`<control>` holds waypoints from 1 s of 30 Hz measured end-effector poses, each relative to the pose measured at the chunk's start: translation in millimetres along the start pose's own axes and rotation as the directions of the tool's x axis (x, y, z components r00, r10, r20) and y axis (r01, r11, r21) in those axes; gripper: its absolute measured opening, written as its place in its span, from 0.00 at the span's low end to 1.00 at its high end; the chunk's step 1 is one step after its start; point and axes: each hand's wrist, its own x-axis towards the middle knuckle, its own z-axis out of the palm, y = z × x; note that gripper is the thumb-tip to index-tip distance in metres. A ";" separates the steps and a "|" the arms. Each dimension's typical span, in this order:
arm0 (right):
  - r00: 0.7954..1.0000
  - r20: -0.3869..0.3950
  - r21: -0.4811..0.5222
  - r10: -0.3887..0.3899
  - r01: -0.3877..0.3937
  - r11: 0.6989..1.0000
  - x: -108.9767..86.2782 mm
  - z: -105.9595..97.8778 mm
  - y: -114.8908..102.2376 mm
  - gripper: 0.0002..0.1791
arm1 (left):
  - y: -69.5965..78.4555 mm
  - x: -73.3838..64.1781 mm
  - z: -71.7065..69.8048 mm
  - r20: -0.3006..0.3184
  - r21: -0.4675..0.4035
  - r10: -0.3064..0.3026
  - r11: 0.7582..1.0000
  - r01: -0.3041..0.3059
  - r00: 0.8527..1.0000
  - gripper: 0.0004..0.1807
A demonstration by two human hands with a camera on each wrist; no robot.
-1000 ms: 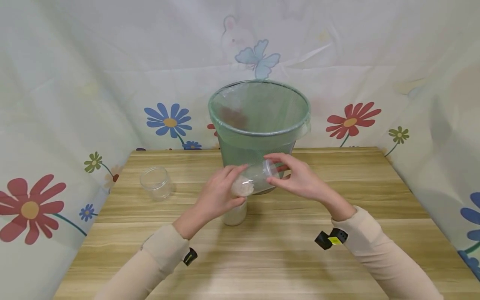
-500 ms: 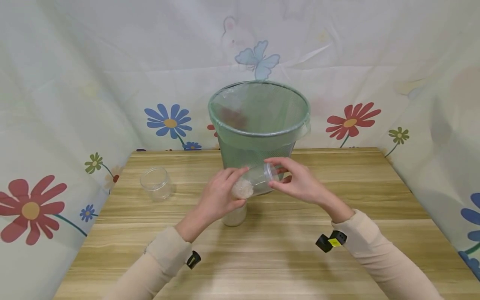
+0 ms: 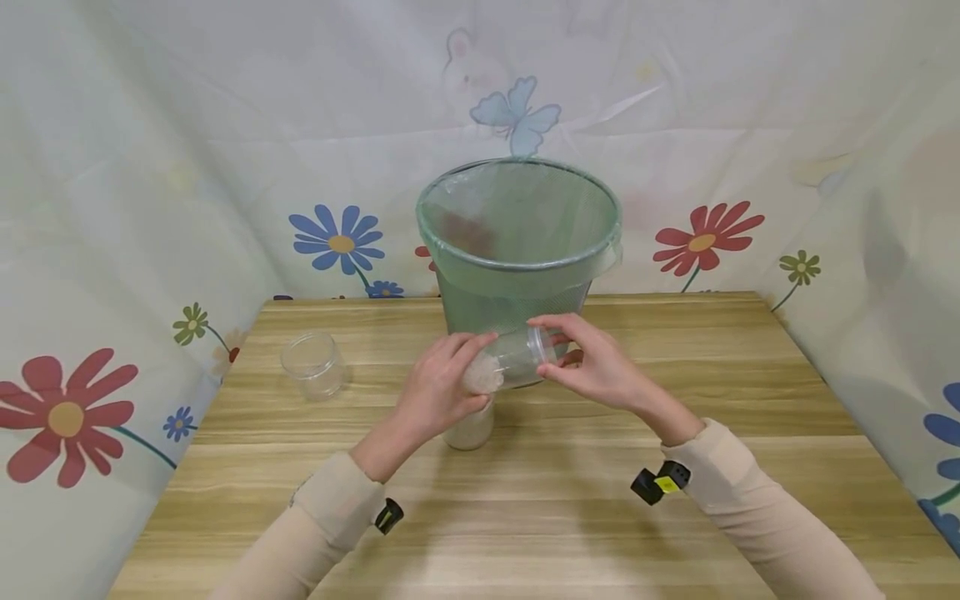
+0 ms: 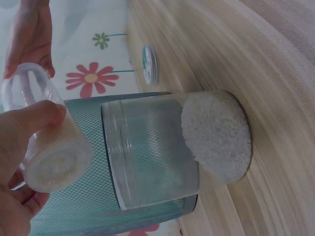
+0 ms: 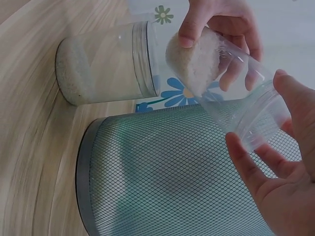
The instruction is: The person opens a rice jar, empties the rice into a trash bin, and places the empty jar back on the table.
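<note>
My left hand [image 3: 438,383] grips the base end of a clear plastic cup [image 3: 513,357], which lies tilted almost sideways. White rice-like grains [image 5: 202,64] are heaped at that base end. Fingertips of my right hand [image 3: 600,367] pinch the cup's rim end; whether a lid or second cup sits there is hard to tell. Below the left hand, an upright clear jar [image 4: 152,147] stands on the table, partly hidden in the head view. Similar white grains [image 4: 216,132] fill its bottom part.
A mesh wastebasket with a green liner [image 3: 517,267] stands right behind the hands. Another clear jar [image 3: 311,360] stands on the table [image 3: 540,533] at the left. The left wrist view has a small white-and-green round stack [image 4: 150,65] on the table.
My right hand and the cup's rim end have dropped slightly since a second ago. Inside the cup the grains have shifted a little. The jars and wastebasket stay put.
</note>
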 end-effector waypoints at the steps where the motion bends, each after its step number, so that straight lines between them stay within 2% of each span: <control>1: 1.000 0.000 0.002 -0.005 0.005 1.000 0.3 0.2 0.4 0.31 | -0.1 0.3 -0.4 0.000 0.001 -0.001 1.000 0.001 1.000 0.46; 6: 0.999 -0.014 0.015 -0.051 0.052 0.999 0.5 1.4 -2.1 0.30 | -0.4 0.9 -2.0 -0.004 0.010 0.001 1.000 -0.001 1.000 0.46; 11: 0.995 -0.031 0.006 -0.095 0.095 0.995 0.0 -2.0 -26.2 0.28 | -1.3 1.5 -2.4 -0.016 0.016 0.017 1.000 -0.016 1.000 0.46; 15: 0.993 -0.034 -0.013 -0.116 0.115 0.993 -1.3 -3.5 -34.5 0.28 | -1.4 1.5 -2.9 -0.016 0.023 0.023 0.999 -0.023 1.000 0.46; 19: 0.989 -0.038 -0.020 -0.145 0.145 0.989 -2.4 -2.5 -29.5 0.28 | -1.4 1.9 -2.9 -0.018 0.034 0.031 0.999 -0.030 0.999 0.46; 24: 0.982 -0.048 -0.049 -0.185 0.183 0.982 -3.3 2.0 -5.7 0.31 | -1.3 2.8 -3.1 0.000 0.026 0.030 0.999 -0.030 1.000 0.46; 26: 0.979 -0.039 -0.072 -0.199 0.196 0.978 -3.2 3.2 2.7 0.32 | -1.3 2.5 -3.7 0.015 0.017 0.022 1.000 -0.022 1.000 0.46; 30: 0.969 -0.012 -0.101 -0.246 0.243 0.965 -1.9 2.7 6.1 0.33 | -1.6 0.0 -5.7 0.020 0.002 0.017 1.000 -0.017 1.000 0.45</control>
